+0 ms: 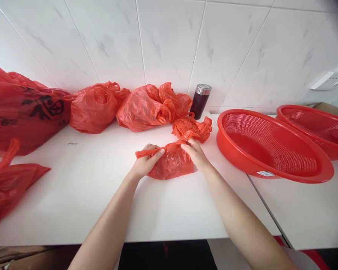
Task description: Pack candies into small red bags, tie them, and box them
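Note:
A red plastic bag (171, 165) rests on the white table between my two hands, bulging a little at its lower part. My left hand (148, 159) is closed on the bag's top left edge, thumb on top, and a twisted red strip sticks out to the left of it. At the top right edge, the fingers of my right hand (195, 153) pinch the gathered plastic. What the bag contains cannot be made out. Just behind it lies a crumpled red plastic bag (195, 127), close to my right fingertips.
Two filled red bags (95, 108) (143, 108) stand along the tiled wall, beside a dark thermos (200, 102). Red perforated baskets (270, 144) (321, 125) occupy the right. A large printed red bag (25, 116) and another red bag (11, 187) lie left. The white table's (169, 221) front edge is near me.

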Demonstrator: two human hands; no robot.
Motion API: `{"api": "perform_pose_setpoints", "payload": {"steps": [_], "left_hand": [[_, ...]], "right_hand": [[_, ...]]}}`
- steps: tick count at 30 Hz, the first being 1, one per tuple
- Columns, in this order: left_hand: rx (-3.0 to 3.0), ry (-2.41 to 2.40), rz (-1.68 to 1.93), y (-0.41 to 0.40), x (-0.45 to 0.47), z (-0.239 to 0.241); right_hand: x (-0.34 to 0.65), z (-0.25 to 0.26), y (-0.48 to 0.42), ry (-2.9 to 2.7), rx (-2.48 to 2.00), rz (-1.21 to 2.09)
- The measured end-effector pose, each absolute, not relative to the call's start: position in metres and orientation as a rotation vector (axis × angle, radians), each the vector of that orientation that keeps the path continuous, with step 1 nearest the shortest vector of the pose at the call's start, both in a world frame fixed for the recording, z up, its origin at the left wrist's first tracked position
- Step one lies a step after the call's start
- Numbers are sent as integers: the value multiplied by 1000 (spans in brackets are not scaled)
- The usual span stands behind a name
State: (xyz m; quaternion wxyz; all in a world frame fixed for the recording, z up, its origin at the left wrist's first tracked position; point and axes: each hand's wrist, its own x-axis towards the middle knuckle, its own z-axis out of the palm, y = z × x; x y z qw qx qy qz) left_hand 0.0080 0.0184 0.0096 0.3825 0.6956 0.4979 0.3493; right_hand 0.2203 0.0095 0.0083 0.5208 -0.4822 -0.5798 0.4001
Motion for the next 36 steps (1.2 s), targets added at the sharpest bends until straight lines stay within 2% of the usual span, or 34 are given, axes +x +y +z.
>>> {"api": "perform_pose_setpoints", "payload": {"steps": [3,7,12,15,25,29,36], "left_hand": [[1815,1146,929,15,11,11],[1893,1082,880,13,15,14],[1985,1263,801,17,18,9],[1967,1421,765,21,20,5],[1969,1855,654,22,31,-7],[2014,1846,739,21,27,-13],[1887,1710,930,24,17,-19]], "right_hand": [[214,15,4,-1356,-1190,965],[207,8,2,-1479,-1380,769],[207,-12,11,-1668,-1544,465],[207,-21,18,-1698,-1641,389],[201,-32,30,-1739,-1772,298],[203,-31,28,-1716,-1736,297],[207,-28,19,-1337,-1508,543]]}}
